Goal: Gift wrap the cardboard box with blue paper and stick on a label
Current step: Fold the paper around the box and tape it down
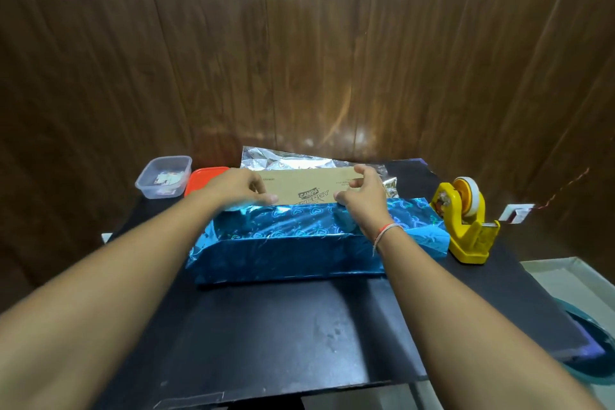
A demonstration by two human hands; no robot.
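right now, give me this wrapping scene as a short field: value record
surface: black table
cardboard box: partly wrapped, brown top face exposed at the far side
blue paper: covers the near side and near part of the top; silver underside sticks up behind the box
left hand: on the box top, thumb at the paper edge
right hand: on the box top near the paper edge
tape dispenser: yellow, right of the box
plastic tub: clear, far left
red lid: beside the tub

Both hands [239,188] on half-wrapped box [299,185]
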